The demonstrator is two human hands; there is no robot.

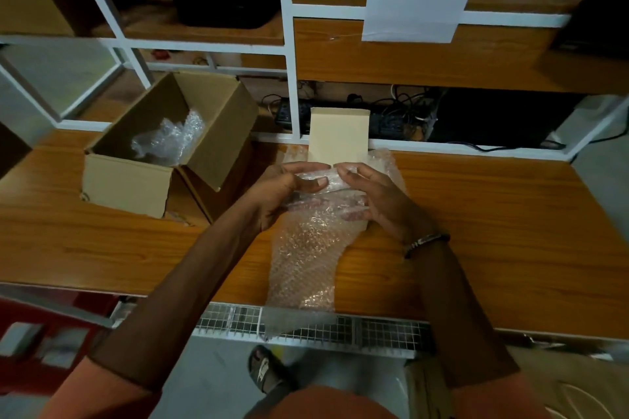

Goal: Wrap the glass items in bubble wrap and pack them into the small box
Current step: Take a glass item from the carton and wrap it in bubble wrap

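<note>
Over the wooden bench (476,214), the left hand (275,194) and right hand (381,201) each pinch a clear glass item (326,182) rolled in the translucent bubble wrap sheet (306,255). Best practice: keep tension even, tucking ends before the open brown cardboard box (129,180), already holding one wrapped bundle (170,138).

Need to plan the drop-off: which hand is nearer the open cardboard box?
Left. The left hand grips the bubble wrap just right of the open cardboard box; the right hand sits farther right.
</note>
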